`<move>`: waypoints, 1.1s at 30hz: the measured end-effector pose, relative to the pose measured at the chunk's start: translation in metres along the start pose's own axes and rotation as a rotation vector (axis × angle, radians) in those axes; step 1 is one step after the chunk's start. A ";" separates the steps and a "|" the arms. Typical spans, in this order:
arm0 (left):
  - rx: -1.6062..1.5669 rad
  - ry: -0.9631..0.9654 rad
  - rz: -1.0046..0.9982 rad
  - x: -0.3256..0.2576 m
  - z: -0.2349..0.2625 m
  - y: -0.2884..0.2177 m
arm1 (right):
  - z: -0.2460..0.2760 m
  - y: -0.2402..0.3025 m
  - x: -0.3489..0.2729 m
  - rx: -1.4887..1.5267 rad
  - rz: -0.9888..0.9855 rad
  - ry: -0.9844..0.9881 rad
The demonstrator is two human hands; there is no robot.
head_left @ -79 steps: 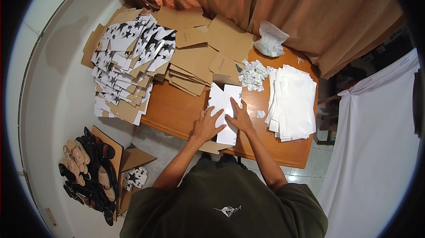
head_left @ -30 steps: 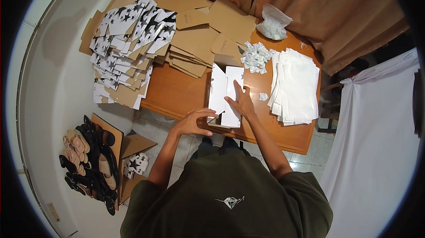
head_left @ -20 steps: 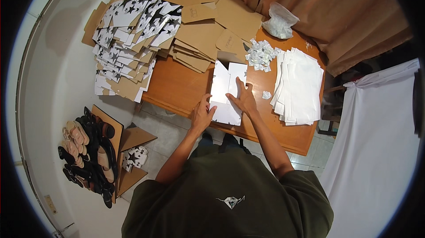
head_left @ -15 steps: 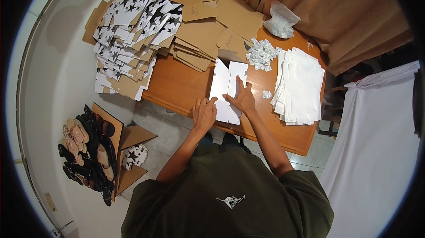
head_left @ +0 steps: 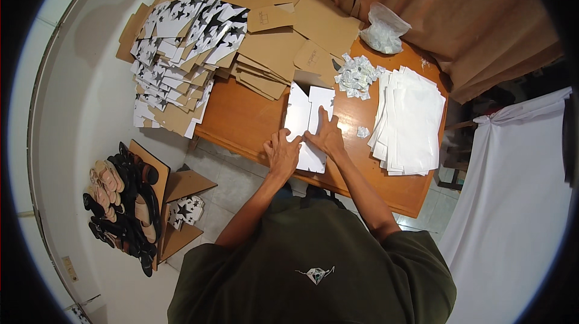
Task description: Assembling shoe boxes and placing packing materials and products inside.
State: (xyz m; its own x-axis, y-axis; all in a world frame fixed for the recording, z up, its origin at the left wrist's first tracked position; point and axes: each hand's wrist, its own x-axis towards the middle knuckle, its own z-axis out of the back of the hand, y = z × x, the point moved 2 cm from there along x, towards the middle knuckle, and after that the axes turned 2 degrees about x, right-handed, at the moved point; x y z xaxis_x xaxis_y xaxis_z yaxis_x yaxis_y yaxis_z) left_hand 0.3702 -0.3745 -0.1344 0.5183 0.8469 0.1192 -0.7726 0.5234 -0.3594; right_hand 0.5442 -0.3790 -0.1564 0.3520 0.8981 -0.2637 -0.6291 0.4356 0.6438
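Note:
A white cardboard box [head_left: 298,116] with dark star marks stands on the table near its front edge. Its two long top flaps meet along a seam, and a brown flap [head_left: 309,78] stands up at the far end beside a dark gap. My left hand [head_left: 282,152] grips the near left side, its thumb reaching onto the top and its other fingers bent. From the right, my right hand [head_left: 327,136] holds the box, thumb near the seam and a finger stretched along the right flap. The two thumbs are close together.
Star-printed cardboard sheets [head_left: 175,53] and plain brown ones [head_left: 265,50] pile up at the left and back of the wooden table [head_left: 235,116]. Small packets [head_left: 357,77], a plastic bag [head_left: 384,28] and white paper sheets [head_left: 410,122] are at right. Shoes [head_left: 120,203] lie lower left.
My left hand has shifted slightly right, its thumb now closer to the right thumb at the seam. The right hand stays on the box, and the whole view has moved a little.

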 end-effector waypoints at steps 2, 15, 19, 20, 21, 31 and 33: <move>-0.008 0.032 0.046 0.000 -0.001 0.001 | 0.003 0.000 0.000 0.020 -0.001 0.004; -0.016 -0.007 0.132 0.003 -0.011 0.002 | 0.006 -0.004 -0.004 -0.027 0.076 0.011; -0.073 0.047 0.171 0.001 -0.001 0.005 | 0.006 -0.005 -0.012 -0.011 0.093 0.008; -0.081 0.061 0.163 0.002 0.001 0.004 | 0.004 -0.009 -0.011 -0.012 0.100 -0.002; -0.087 0.041 0.162 0.005 0.003 0.003 | 0.001 -0.012 -0.011 -0.032 0.102 -0.009; -0.284 -0.185 -0.096 0.142 0.029 0.040 | 0.005 -0.006 -0.013 -0.036 0.252 -0.160; -0.238 -0.130 -0.189 0.167 0.033 0.031 | 0.010 0.003 -0.012 -0.045 0.248 -0.220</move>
State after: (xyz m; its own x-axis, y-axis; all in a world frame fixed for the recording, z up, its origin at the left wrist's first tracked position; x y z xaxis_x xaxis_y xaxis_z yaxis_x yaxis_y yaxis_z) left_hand 0.4207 -0.2137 -0.0951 0.5812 0.7499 0.3161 -0.5520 0.6487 -0.5240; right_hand 0.5453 -0.3893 -0.1440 0.3222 0.9446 0.0617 -0.7428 0.2119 0.6351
